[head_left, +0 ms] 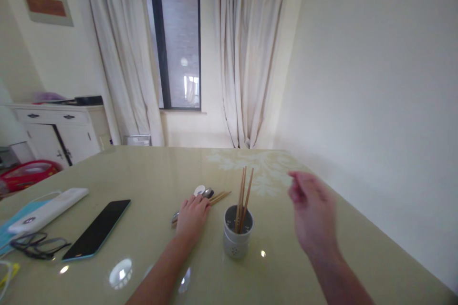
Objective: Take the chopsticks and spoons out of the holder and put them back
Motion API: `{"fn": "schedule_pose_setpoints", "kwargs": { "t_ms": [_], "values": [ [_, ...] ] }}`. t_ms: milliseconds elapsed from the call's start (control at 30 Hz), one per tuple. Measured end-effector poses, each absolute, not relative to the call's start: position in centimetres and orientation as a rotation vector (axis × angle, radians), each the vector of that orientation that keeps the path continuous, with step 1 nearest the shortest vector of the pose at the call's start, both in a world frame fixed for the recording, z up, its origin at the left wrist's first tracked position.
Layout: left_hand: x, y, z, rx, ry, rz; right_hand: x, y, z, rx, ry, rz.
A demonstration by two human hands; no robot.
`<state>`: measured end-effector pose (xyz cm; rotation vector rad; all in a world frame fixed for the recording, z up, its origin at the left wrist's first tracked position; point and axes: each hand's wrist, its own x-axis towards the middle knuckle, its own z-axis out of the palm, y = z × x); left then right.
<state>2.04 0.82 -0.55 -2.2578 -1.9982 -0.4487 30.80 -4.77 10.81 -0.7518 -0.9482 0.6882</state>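
Note:
My left hand [194, 214] lies over a bundle of wooden chopsticks [219, 198] and metal spoons [208, 193] on the table, its fingers curled round them. Spoon and chopstick ends stick out on both sides; the palm hides the rest. Right of this hand stands a grey utensil holder [236, 244] with small holes in its side. Several chopsticks [244, 195] lean upright inside it. My right hand [313, 209] hangs in the air to the right of the holder, slightly blurred. Its fingers are drawn together, with nothing visible in them.
The glossy table [157, 171] also holds a black-screened phone [98, 228], glasses [37, 245], a white device [48, 209] and a blue mask [23, 217] at left. A round white object [199, 190] sits behind my left hand. A wall [386, 105] borders the right edge.

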Motion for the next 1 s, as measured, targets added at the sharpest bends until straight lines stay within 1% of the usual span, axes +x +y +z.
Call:
{"fn": "schedule_pose_setpoints", "kwargs": {
  "t_ms": [67, 133, 200, 300, 533, 667, 800, 900, 1000],
  "values": [
    [2.0, 0.9, -0.4, -2.250, -2.017, -0.422, 28.9, -0.3, 7.7, -0.877, -0.869, 0.839],
    [2.0, 0.8, -0.2, -2.241, -2.033, -0.387, 27.3, 2.4, 4.1, -0.999, -0.826, 0.978],
    [2.1, 0.8, 0.0, -2.238, -2.042, -0.337, 26.3, 3.3, 1.1, -1.083, -0.851, 1.025],
    [2.3, 0.6, 0.4, -2.254, -2.041, -0.281, 25.6, 3.0, -1.1, -1.118, -0.890, 1.084],
    [3.2, 0.6, -0.1, -2.358, -1.936, -0.388, 25.0, 3.2, -2.2, -1.145, -1.086, 1.147],
    [3.8, 0.8, -1.1, -2.369, -1.877, -0.703, 24.8, 3.1, -1.8, -1.124, -1.115, 1.174],
    [4.3, 0.4, -1.4, -2.424, -1.768, -1.033, 24.5, 2.3, -0.6, -0.992, -1.097, 1.304],
    [4.7, -0.1, -1.2, -2.444, -1.636, -1.191, 24.1, 1.6, 0.2, -0.900, -1.077, 1.387],
    [4.7, -0.2, -1.3, -2.451, -1.561, -1.258, 24.0, 1.5, 0.7, -0.867, -1.074, 1.342]
  ]
}}
